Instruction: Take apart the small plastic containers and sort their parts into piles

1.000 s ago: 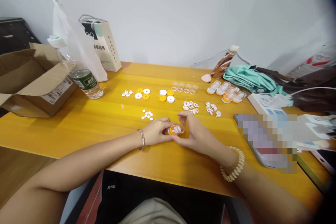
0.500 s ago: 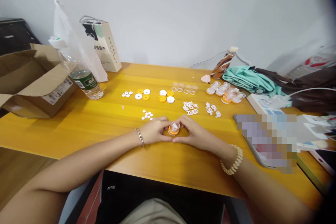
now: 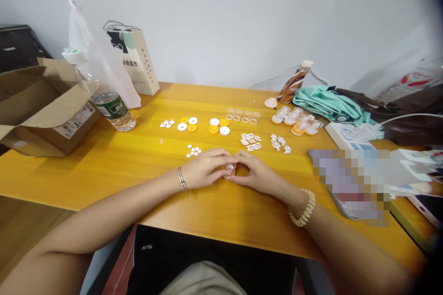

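A small clear-topped capsule with an orange base (image 3: 230,170) is held between my two hands, low over the table. My left hand (image 3: 206,168) closes on it from the left, its fingers covering much of the top. From the right, my right hand (image 3: 258,173) grips the same capsule with thumb and fingertips. Just beyond my left hand lie several small white caps (image 3: 193,151). Past my right hand are white openwork pieces (image 3: 252,141). Yellow and white discs (image 3: 219,126) and clear cups (image 3: 246,116) form groups farther back. Similar capsules (image 3: 300,122) lie together on the right.
An open cardboard box (image 3: 44,110) and a water bottle (image 3: 112,106) stand at left, near a paper bag (image 3: 138,62). A brown drink bottle (image 3: 294,84), teal cloth (image 3: 320,103) and pixelated phone (image 3: 346,186) are at right. White pegs (image 3: 167,123) lie back left.
My left fingers have moved in over the capsule and now cover more of it. My right fingers have drawn closer too. The loose parts have stayed put.
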Motion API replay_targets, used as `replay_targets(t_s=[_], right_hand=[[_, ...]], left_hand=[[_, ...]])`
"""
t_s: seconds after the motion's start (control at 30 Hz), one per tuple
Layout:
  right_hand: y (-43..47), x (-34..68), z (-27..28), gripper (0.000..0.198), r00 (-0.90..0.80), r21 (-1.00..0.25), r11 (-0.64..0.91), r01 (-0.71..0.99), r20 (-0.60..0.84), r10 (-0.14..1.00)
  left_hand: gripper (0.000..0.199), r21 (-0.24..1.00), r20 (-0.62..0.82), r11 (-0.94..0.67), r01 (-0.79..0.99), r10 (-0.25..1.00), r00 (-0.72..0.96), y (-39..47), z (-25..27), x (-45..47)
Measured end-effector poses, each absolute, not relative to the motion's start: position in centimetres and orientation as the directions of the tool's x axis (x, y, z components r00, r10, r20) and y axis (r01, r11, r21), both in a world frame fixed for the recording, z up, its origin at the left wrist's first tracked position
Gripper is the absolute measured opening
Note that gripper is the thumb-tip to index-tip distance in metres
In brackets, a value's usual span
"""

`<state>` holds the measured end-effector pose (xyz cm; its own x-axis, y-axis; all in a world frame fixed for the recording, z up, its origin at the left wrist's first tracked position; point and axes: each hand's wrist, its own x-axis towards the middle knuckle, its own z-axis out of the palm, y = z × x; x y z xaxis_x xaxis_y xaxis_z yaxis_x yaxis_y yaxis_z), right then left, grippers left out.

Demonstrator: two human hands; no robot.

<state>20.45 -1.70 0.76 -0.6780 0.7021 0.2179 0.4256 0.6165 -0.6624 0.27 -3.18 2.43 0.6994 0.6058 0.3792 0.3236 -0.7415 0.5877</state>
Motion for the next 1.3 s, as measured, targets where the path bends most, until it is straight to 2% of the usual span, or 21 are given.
replay_targets(t_s=[0.03,0.1,0.17,0.27,0.33,0.37,0.43,0.5,0.6,0.67,0.83,0.97,1.1,1.3], right_hand=[[-1.7,20.4,0.7,0.018,-0.675,-0.659,0.619,0.428,0.223,0.703],[-1.7,20.3,0.7,0.017,-0.662,-0.659,0.616,0.432,0.232,0.713],[-1.8,20.2,0.7,0.018,-0.643,-0.667,0.605,0.434,0.241,0.727],[-1.8,20.2,0.6,0.018,-0.634,-0.673,0.599,0.434,0.244,0.734],[-1.8,20.2,0.6,0.018,-0.638,-0.667,0.602,0.438,0.241,0.731],[-1.8,20.2,0.6,0.017,-0.642,-0.663,0.605,0.441,0.238,0.729],[-1.7,20.2,0.7,0.017,-0.643,-0.659,0.607,0.443,0.238,0.728],[-1.7,20.2,0.6,0.018,-0.643,-0.664,0.605,0.441,0.237,0.729],[-1.6,20.2,0.5,0.019,-0.640,-0.671,0.593,0.445,0.224,0.735],[-1.6,20.2,0.4,0.019,-0.641,-0.671,0.586,0.453,0.212,0.738],[-1.7,20.2,0.3,0.020,-0.620,-0.684,0.574,0.450,0.223,0.752],[-1.7,20.2,0.5,0.019,-0.614,-0.690,0.560,0.458,0.210,0.761],[-1.7,20.2,0.5,0.021,-0.602,-0.677,0.566,0.471,0.222,0.767],[-1.7,20.4,0.6,0.022,-0.622,-0.665,0.574,0.479,0.204,0.756]], left_hand=[[0.031,0.582,0.387,-0.724,0.370,0.647,0.657,-3.2,2.4,0.3],[0.043,0.574,0.387,-0.702,0.422,0.687,0.615,-3.2,2.4,0.3],[0.053,0.567,0.375,-0.727,0.388,0.647,0.664,-3.1,2.5,0.1],[0.042,0.548,0.372,-0.780,0.303,0.551,0.747,-3.1,2.6,0.1],[0.033,0.535,0.383,-0.762,0.364,0.603,0.700,-3.1,2.6,0.1],[0.032,0.532,0.391,-0.741,0.411,0.645,0.657,-3.1,2.7,0.1],[0.044,0.534,0.394,-0.713,0.454,0.685,0.613,-3.1,2.8,0.0],[0.051,0.547,0.378,-0.742,0.387,0.632,0.676,-3.1,2.8,-0.1],[0.041,0.569,0.351,-0.772,0.284,0.541,0.765,-2.9,2.8,-0.1],[0.037,0.576,0.357,-0.764,0.293,0.557,0.750,-2.8,2.8,-0.1],[0.034,0.609,0.427,-0.718,0.337,0.655,0.624,-2.8,3.7,-0.5],[0.038,0.667,0.469,-0.634,0.390,0.765,0.442,-0.9,5.3,-1.0],[0.042,0.712,0.401,-0.485,0.508,0.875,0.273,5.0,6.1,-1.1],[0.049,0.653,0.259,-0.285,0.702,0.955,0.146,13.7,4.1,0.2]])
